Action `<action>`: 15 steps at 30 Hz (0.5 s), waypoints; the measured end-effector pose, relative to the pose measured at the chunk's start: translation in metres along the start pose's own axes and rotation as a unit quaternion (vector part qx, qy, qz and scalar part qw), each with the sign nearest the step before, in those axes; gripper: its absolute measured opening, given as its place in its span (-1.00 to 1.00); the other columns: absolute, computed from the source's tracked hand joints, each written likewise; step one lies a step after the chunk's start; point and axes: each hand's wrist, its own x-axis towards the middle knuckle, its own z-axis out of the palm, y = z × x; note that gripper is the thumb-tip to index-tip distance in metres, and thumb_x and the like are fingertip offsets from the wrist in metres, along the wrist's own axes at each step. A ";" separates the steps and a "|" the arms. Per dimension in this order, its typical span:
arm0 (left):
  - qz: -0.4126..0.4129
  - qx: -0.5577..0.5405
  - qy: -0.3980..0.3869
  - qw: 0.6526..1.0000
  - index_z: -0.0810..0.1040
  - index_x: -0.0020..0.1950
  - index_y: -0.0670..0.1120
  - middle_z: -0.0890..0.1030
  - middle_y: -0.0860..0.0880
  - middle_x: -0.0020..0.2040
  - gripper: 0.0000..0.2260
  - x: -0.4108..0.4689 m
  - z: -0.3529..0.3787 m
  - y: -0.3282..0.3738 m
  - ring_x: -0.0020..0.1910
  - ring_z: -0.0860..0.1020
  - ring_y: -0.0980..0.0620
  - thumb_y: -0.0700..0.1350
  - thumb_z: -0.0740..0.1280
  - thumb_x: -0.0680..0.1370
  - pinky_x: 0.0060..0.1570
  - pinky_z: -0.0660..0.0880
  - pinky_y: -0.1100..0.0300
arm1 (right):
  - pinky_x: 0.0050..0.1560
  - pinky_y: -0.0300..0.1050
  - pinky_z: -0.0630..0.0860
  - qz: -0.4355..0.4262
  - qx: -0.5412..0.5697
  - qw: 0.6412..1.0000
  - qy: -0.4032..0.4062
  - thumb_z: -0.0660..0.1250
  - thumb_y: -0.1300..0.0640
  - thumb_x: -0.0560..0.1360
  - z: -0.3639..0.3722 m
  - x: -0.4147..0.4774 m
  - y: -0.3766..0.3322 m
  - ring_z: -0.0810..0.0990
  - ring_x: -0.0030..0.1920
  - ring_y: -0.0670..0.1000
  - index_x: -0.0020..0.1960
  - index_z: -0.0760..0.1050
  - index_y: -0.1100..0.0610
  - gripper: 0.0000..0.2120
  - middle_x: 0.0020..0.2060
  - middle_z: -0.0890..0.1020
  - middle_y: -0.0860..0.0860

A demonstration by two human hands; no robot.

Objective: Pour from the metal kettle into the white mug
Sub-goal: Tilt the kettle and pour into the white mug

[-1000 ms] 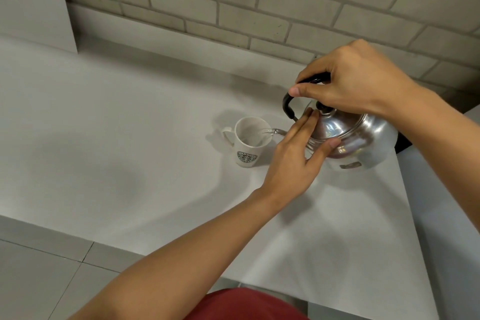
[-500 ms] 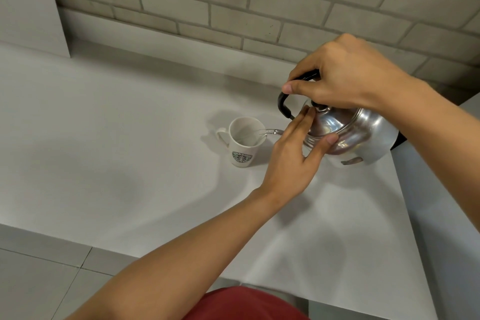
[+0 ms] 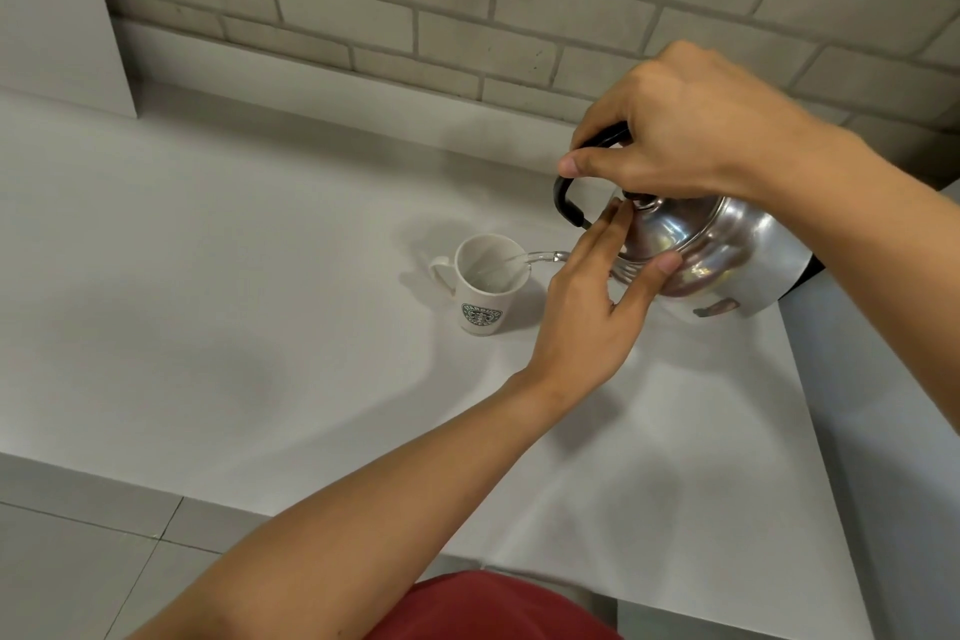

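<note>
The shiny metal kettle (image 3: 722, 255) is tilted to the left above the white counter. My right hand (image 3: 670, 130) is closed around its black handle. My left hand (image 3: 587, 307) presses flat against the kettle's lid, fingers straight, thumb on the rim. A clear stream of water runs from the hidden spout into the white mug (image 3: 485, 286), which stands upright with a green logo on its side and its handle pointing left. My left hand covers the spout.
The white counter (image 3: 208, 276) ends at a front edge near my body and a right edge below the kettle. A grey brick wall (image 3: 467, 16) rises behind. A white panel (image 3: 52, 5) stands at the far left.
The kettle and both hands hold nearly the same pose while water keeps running into the mug. The view has shifted slightly.
</note>
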 end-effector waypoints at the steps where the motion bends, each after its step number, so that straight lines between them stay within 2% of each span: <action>1: 0.000 -0.001 0.003 1.000 0.37 0.58 0.05 0.50 0.10 0.50 -0.49 0.000 0.000 0.000 0.36 0.56 0.09 0.12 0.36 0.66 0.30 0.51 0.14 | -0.02 0.21 0.64 0.000 -0.003 1.000 0.000 0.35 -0.33 0.53 -0.001 0.000 0.000 0.67 -0.03 0.29 0.10 0.75 -0.12 -0.63 -0.11 0.77 0.10; 6: 0.007 -0.003 0.017 1.000 0.38 0.57 0.08 0.52 0.16 0.46 -0.52 0.001 0.001 0.001 0.34 0.56 0.13 0.12 0.36 0.66 0.27 0.50 0.26 | -0.02 0.20 0.65 0.003 -0.013 1.000 -0.005 0.35 -0.33 0.53 -0.002 0.002 -0.001 0.68 -0.03 0.28 0.10 0.75 -0.10 -0.62 -0.11 0.77 0.09; 9: 0.008 -0.004 0.019 1.000 0.37 0.56 0.10 0.45 0.46 0.38 -0.53 0.002 0.002 0.001 0.35 0.48 0.35 0.13 0.35 0.66 0.27 0.46 0.36 | -0.02 0.21 0.65 0.003 -0.015 1.000 -0.006 0.36 -0.33 0.53 -0.004 0.003 -0.001 0.68 -0.01 0.28 0.09 0.75 -0.11 -0.63 -0.11 0.77 0.09; 11: 0.013 -0.004 0.019 1.000 0.37 0.55 0.12 0.36 0.57 0.32 -0.54 0.002 0.003 0.000 0.34 0.44 0.45 0.14 0.34 0.67 0.27 0.44 0.40 | -0.01 0.21 0.65 0.002 -0.016 1.000 -0.005 0.36 -0.33 0.53 -0.004 0.004 -0.002 0.68 -0.01 0.29 0.08 0.75 -0.11 -0.64 -0.11 0.77 0.09; 15: 0.007 -0.016 0.016 1.000 0.37 0.55 0.13 0.39 0.47 0.37 -0.54 0.003 0.003 0.000 0.39 0.46 0.35 0.16 0.33 0.67 0.32 0.50 0.23 | -0.01 0.20 0.65 0.002 -0.032 0.999 -0.006 0.35 -0.34 0.53 -0.005 0.005 -0.003 0.67 -0.01 0.31 0.09 0.75 -0.12 -0.63 -0.10 0.77 0.09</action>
